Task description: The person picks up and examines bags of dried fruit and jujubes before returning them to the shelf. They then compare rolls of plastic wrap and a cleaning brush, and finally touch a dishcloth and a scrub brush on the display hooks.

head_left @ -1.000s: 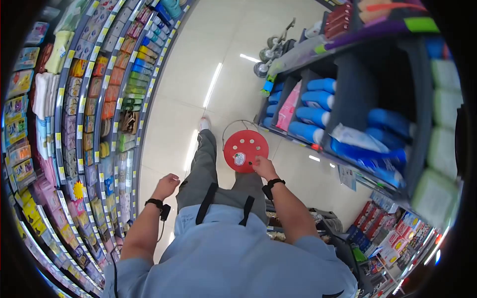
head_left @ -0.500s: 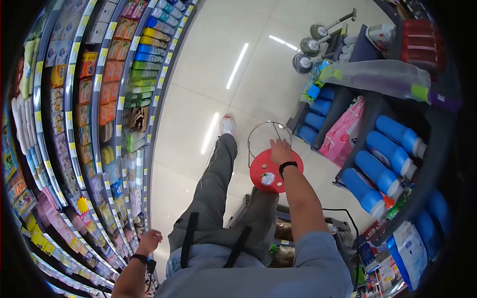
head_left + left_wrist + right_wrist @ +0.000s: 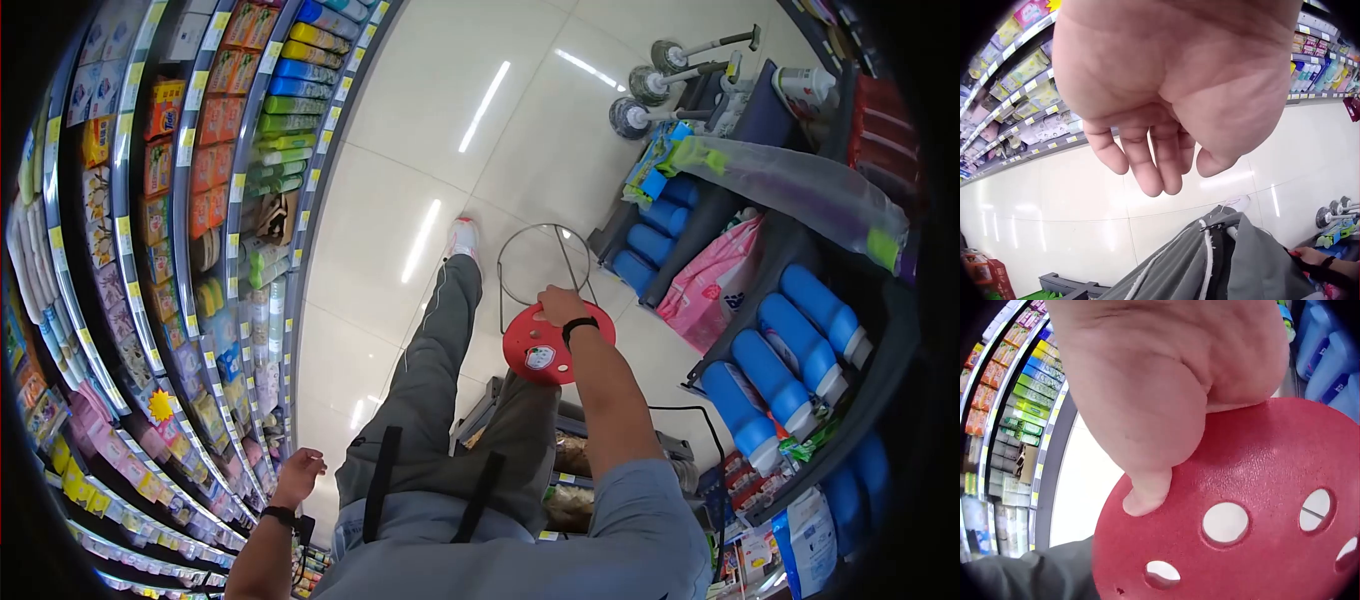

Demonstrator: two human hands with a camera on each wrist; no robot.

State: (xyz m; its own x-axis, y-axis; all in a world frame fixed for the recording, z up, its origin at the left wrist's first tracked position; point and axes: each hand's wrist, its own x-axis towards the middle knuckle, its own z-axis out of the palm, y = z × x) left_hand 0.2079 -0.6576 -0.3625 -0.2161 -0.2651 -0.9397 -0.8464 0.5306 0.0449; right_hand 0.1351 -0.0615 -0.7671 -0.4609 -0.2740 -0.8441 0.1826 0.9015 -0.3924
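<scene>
A red round stool [image 3: 523, 334] with holes and a sticker in its seat stands at the person's right knee in the head view. Its wire legs and base ring [image 3: 502, 285] reach away over the floor. The right hand [image 3: 562, 306] grips the seat's far edge; in the right wrist view the thumb lies on the red seat [image 3: 1266, 456], while the other fingers are hidden behind the rim. By the left shelves hangs the left hand [image 3: 299, 476], loosely curled and holding nothing. Its palm and relaxed fingers [image 3: 1141, 165] show in the left wrist view.
Long shelves of packaged goods [image 3: 215, 135] line the left. To the right, a dark rack holds blue bottles [image 3: 765, 365] and a pink bag [image 3: 708, 280]. Mops [image 3: 650, 85] stand beyond it on the tiled floor [image 3: 400, 150]. Another low rack [image 3: 572, 455] is beside the right leg.
The right hand has moved from the seat's near part to its far edge and now grips it. The left hand has dropped lower, away from the legs. The head view has shifted.
</scene>
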